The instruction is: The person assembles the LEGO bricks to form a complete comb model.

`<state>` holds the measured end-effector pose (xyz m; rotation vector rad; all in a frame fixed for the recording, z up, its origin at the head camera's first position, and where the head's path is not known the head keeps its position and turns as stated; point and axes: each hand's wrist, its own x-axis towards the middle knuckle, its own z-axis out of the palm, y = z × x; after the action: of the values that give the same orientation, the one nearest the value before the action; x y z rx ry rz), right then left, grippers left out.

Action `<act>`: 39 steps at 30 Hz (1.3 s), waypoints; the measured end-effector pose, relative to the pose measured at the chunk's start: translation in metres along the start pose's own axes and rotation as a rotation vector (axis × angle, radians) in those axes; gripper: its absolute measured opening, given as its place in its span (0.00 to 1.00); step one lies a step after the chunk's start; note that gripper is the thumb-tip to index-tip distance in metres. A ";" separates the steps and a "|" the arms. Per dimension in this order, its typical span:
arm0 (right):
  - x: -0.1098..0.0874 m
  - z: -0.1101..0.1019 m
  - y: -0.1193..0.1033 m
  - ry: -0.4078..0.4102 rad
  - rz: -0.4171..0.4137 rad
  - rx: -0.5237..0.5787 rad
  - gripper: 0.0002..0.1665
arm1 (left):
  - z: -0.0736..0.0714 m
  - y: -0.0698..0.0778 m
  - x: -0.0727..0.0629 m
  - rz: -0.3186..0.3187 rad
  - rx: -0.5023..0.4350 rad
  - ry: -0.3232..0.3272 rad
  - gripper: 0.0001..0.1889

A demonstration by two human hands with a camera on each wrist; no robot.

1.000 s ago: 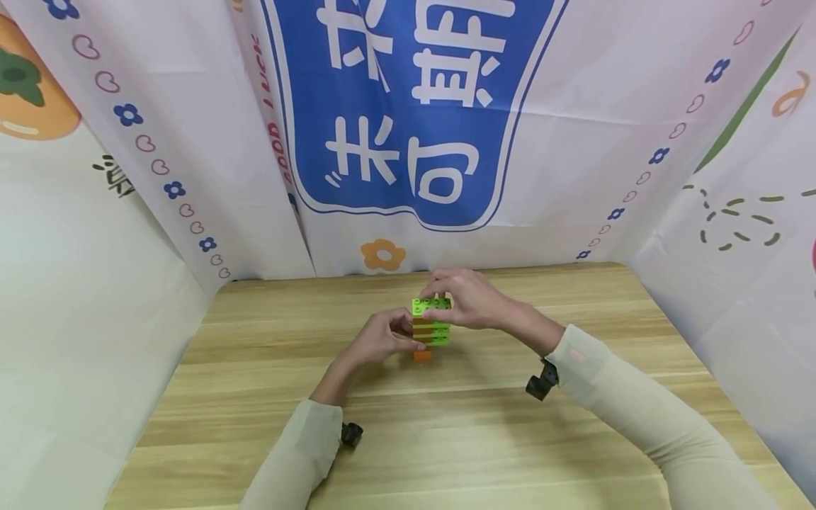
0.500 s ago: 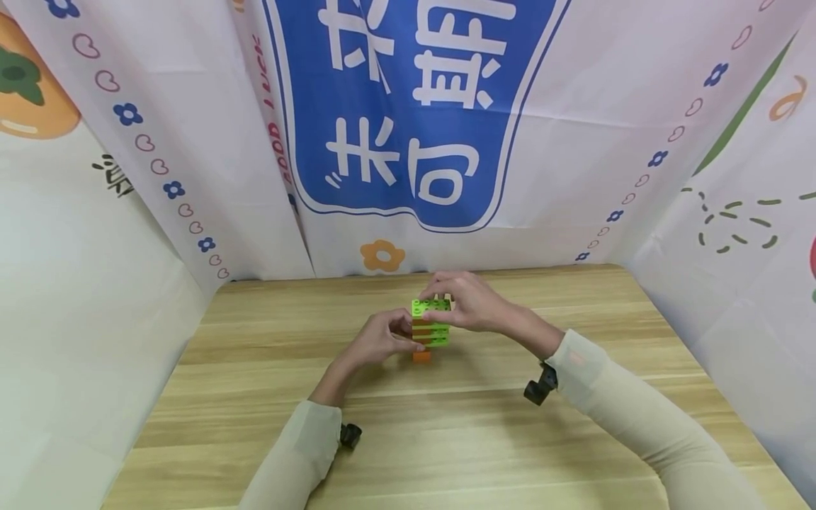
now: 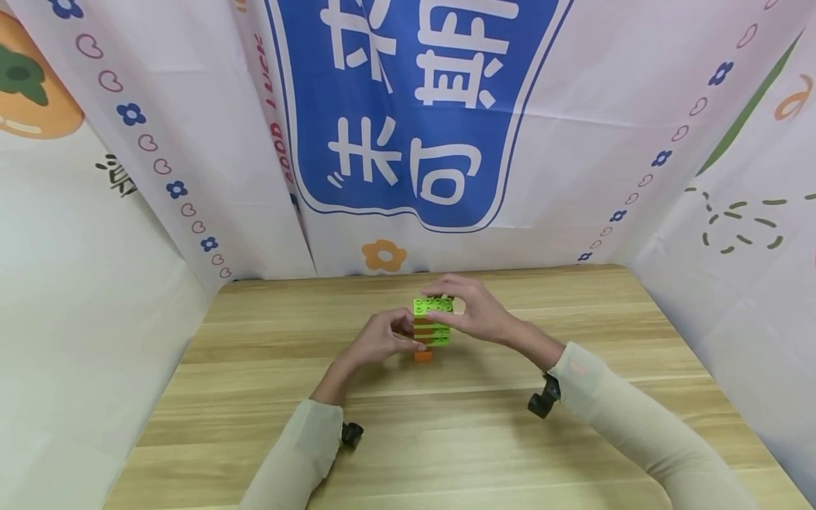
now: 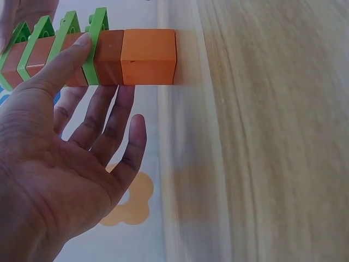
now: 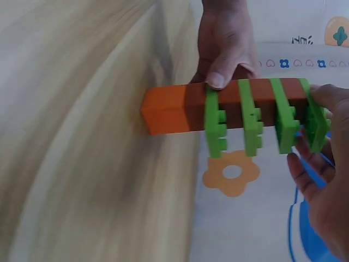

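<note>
A tower of toy building blocks [image 3: 423,331] stands upright on the table. Its base is an orange block [image 4: 148,57]; above it brown blocks alternate with studded green plates that jut out to the right. My left hand [image 3: 379,338] grips the tower's lower part from the left, thumb [image 4: 76,50] on the near side and fingers behind it. At the top, my right hand [image 3: 479,309] lies with its thumb touching the uppermost green plate [image 5: 315,117]. The other fingers of that hand [image 5: 306,173] are spread and look apart from the plate.
The wooden table [image 3: 408,439] extends on all sides of the tower. A white printed cloth [image 3: 554,177] hangs close behind, and further cloths [image 3: 83,297] flank the table. A small black wrist camera [image 3: 542,400] hangs below the right sleeve.
My right hand has shifted slightly right and towards me, and its fingers have loosened away from the top plate. The left hand and the tower stay in place.
</note>
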<state>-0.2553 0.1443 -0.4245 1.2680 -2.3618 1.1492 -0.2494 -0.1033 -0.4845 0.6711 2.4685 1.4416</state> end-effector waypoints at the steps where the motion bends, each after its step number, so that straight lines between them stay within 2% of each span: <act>1: -0.002 0.001 0.001 0.011 -0.003 0.013 0.24 | 0.000 0.000 0.000 0.000 0.003 0.001 0.15; 7: -0.016 0.005 0.011 0.077 -0.015 0.054 0.29 | 0.000 0.000 0.000 0.005 0.017 0.004 0.15; 12: -0.024 0.010 0.020 0.124 -0.041 0.093 0.33 | 0.000 0.000 0.000 -0.003 -0.010 -0.005 0.15; 19: -0.031 0.017 0.027 0.114 -0.002 0.167 0.40 | -0.001 -0.002 0.001 -0.001 0.002 0.003 0.16; 26: -0.027 0.019 0.032 0.115 0.076 0.208 0.42 | -0.002 -0.001 0.005 -0.040 0.002 0.023 0.16; 31: -0.025 0.018 0.036 0.084 0.126 0.232 0.46 | -0.002 -0.001 0.007 -0.056 0.010 0.031 0.16; 39: -0.023 0.017 0.043 0.056 0.158 0.266 0.52 | 0.000 0.000 0.008 -0.063 -0.034 0.034 0.19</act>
<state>-0.2730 0.1597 -0.4707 1.1225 -2.3627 1.5708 -0.2562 -0.1002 -0.4843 0.5612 2.4610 1.4806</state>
